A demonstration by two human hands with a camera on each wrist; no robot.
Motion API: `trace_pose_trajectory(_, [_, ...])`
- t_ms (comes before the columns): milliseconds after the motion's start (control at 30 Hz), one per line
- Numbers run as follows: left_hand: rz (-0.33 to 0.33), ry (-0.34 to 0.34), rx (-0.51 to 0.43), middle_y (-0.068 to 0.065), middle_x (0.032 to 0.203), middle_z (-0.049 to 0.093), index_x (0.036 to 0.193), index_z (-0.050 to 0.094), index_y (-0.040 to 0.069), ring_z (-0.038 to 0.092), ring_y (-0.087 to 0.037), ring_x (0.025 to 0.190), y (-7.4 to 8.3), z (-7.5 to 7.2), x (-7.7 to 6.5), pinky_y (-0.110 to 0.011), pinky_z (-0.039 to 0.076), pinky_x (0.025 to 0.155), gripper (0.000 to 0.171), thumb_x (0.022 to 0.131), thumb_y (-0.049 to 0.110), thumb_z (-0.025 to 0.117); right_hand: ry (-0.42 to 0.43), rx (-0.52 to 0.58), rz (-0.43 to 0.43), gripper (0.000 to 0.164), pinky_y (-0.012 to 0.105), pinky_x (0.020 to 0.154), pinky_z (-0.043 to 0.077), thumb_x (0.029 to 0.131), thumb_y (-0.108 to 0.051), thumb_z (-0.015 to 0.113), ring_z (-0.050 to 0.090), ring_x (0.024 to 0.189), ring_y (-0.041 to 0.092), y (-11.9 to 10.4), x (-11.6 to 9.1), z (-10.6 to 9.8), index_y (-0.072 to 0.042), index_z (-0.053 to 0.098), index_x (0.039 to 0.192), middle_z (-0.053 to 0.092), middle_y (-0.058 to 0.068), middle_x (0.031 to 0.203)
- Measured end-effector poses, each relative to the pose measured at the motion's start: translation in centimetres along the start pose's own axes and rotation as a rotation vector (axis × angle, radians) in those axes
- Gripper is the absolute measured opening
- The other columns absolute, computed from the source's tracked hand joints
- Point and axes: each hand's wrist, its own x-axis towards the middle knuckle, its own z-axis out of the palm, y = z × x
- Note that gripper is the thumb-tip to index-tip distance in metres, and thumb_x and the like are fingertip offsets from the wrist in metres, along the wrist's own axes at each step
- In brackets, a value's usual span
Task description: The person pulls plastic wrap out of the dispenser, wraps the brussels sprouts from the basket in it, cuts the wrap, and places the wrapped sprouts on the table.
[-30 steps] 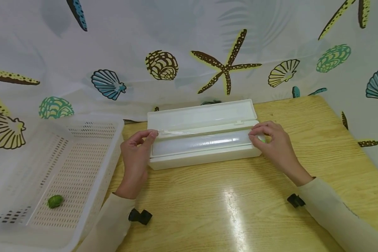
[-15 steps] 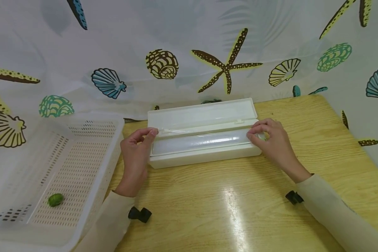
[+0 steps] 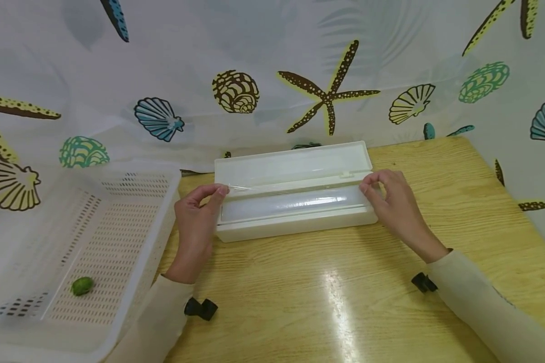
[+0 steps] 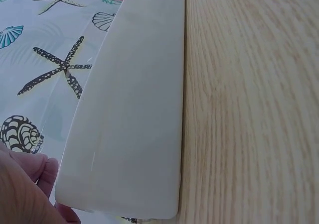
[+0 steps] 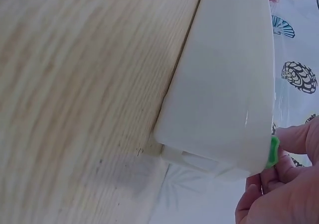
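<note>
A white cling film dispenser sits on the table with its long lid tipped back. Inside lies a roll of cling film, shiny and clear. My left hand pinches the left end of the film's loose edge between thumb and forefinger, just above the box. At the opposite end, my right hand pinches the film's right side. A green piece shows at the box's end beside the right fingers in the right wrist view. From the left wrist view, the left hand is by the dispenser's near corner.
To the left stands a white perforated plastic basket with a small green vegetable in it. A curtain printed with shells and starfish hangs behind the wooden table.
My right fingers have risen slightly at the box's right end, and the film there is raised a little. The left hand keeps its pinch in nearly the same place.
</note>
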Motion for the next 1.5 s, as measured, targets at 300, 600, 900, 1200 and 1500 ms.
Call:
trace_pose_trajectory(300, [0.031, -0.01, -0.056, -0.001, 0.102, 0.078, 0.105, 0.084, 0.002, 0.069, -0.017, 0.1, -0.3, -0.1, -0.1, -0.024, 0.053, 0.08, 0.011, 0.102, 0.012, 0.081, -0.001, 0.013, 0.017, 0.019, 0.035, 0.068, 0.038, 0.115, -0.017, 0.06, 0.047, 0.082, 0.026, -0.5, 0.3, -0.1, 0.001, 0.065, 0.117, 0.055, 0.013, 0.093])
trace_pose_trajectory(600, [0.051, -0.002, -0.099, -0.007, 0.104, 0.079, 0.1, 0.084, 0.007, 0.071, -0.016, 0.101, -0.3, -0.1, 0.0, -0.025, 0.056, 0.085, 0.005, 0.102, 0.009, 0.081, 0.052, 0.028, 0.015, 0.016, 0.026, 0.05, 0.038, 0.114, -0.018, 0.063, 0.06, 0.068, 0.022, -0.4, 0.5, 0.2, -0.002, 0.067, 0.115, 0.069, 0.01, 0.086])
trace_pose_trajectory(900, [0.06, 0.016, -0.103, -0.012, 0.106, 0.079, 0.095, 0.084, 0.012, 0.072, -0.016, 0.101, -0.1, -0.1, -0.1, -0.025, 0.057, 0.087, 0.009, 0.102, 0.007, 0.08, 0.041, 0.131, -0.03, 0.012, 0.014, 0.076, 0.053, 0.11, -0.009, 0.068, 0.073, 0.093, 0.014, 0.4, 0.9, 0.0, 0.0, 0.068, 0.117, 0.078, 0.009, 0.104])
trace_pose_trajectory(1200, [0.072, 0.013, -0.115, -0.01, 0.104, 0.079, 0.101, 0.083, 0.004, 0.072, -0.016, 0.097, -0.2, -0.1, -0.1, -0.025, 0.057, 0.086, 0.004, 0.102, 0.006, 0.08, 0.016, 0.104, -0.057, 0.026, 0.012, 0.087, 0.053, 0.102, 0.001, 0.075, 0.071, 0.101, 0.019, 0.8, 1.0, -0.3, 0.004, 0.069, 0.128, 0.076, 0.013, 0.115])
trace_pose_trajectory(1500, [0.093, -0.036, -0.149, -0.003, 0.099, 0.08, 0.113, 0.076, -0.014, 0.074, -0.017, 0.098, -0.3, -0.3, -0.1, -0.025, 0.058, 0.088, 0.022, 0.104, 0.006, 0.077, 0.079, 0.06, -0.004, 0.019, 0.01, 0.086, 0.053, 0.103, -0.002, 0.077, 0.074, 0.102, 0.024, 0.5, 0.9, -0.3, 0.002, 0.076, 0.121, 0.077, 0.013, 0.115])
